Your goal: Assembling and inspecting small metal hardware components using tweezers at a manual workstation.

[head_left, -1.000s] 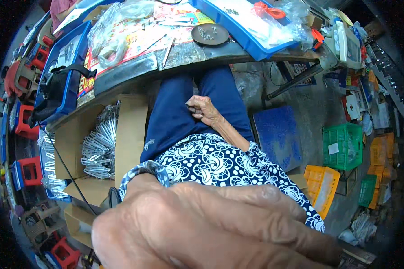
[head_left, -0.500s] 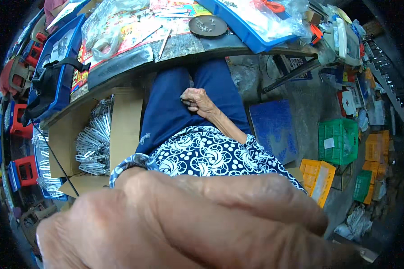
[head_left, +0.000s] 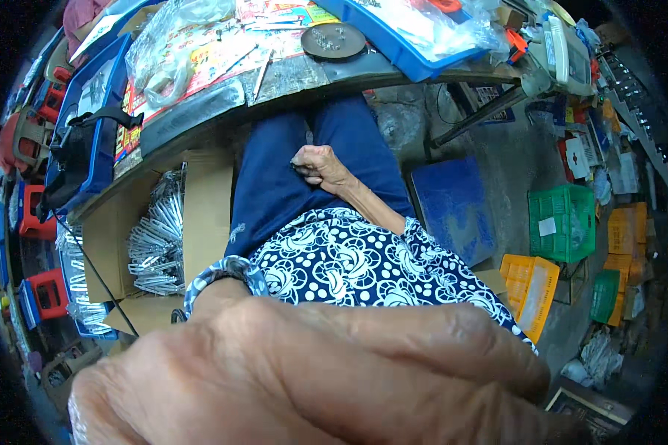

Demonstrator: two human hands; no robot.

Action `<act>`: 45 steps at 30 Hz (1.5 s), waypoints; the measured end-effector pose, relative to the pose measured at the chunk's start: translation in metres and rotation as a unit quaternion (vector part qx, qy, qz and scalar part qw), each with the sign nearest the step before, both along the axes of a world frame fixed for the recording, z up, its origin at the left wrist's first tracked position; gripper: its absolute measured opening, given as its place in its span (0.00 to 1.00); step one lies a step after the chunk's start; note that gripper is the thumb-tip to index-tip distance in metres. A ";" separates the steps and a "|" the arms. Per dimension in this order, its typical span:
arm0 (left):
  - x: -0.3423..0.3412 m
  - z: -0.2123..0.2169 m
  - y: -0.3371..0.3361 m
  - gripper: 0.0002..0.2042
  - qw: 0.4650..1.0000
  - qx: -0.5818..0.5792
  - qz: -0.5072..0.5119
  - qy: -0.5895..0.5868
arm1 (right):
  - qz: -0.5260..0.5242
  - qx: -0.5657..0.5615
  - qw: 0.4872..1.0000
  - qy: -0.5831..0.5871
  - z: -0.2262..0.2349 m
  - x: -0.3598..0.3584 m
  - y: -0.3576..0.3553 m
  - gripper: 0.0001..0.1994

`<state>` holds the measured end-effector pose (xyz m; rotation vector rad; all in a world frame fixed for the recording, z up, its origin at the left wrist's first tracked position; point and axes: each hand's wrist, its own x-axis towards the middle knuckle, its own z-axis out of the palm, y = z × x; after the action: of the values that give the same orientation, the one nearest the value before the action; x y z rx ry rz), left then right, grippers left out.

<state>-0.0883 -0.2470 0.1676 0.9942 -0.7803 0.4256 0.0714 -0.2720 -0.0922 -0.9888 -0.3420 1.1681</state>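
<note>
My left hand (head_left: 289,371) looms very close across the lower part of the view, its back and bent fingers filling the frame's width. Its fingers lie pressed together and point right; their tips are hidden, so I cannot see what they hold. My right hand (head_left: 321,167) rests closed on my lap, over dark blue trousers (head_left: 271,178). Something dark shows at its curled fingertips, too small to make out. Beyond the lap, the worktable (head_left: 297,80) carries a round dark dish (head_left: 333,46) with small metal pieces in it.
A cardboard box (head_left: 208,222) at my left holds many metal parts (head_left: 157,237). Blue trays (head_left: 423,63) and plastic bags lie on the table. Green (head_left: 562,222) and yellow crates (head_left: 528,293) stand at the right, beside a flat blue board (head_left: 453,208). Red stools (head_left: 44,291) stand far left.
The view has shifted slightly, and a dark framed thing now shows at the lower right. My left hand sits a little lower and further right; my right hand stays closed on the lap.
</note>
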 end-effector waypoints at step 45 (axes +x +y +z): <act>0.013 -0.005 -0.005 0.10 0.996 -0.036 0.073 -0.031 | 0.008 -0.019 1.000 0.019 -0.007 0.000 0.002 0.04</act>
<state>-0.0754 -0.2516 0.1624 0.9768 -0.7462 0.6095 0.0715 -0.2697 -0.0989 -0.9965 -0.2989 1.2103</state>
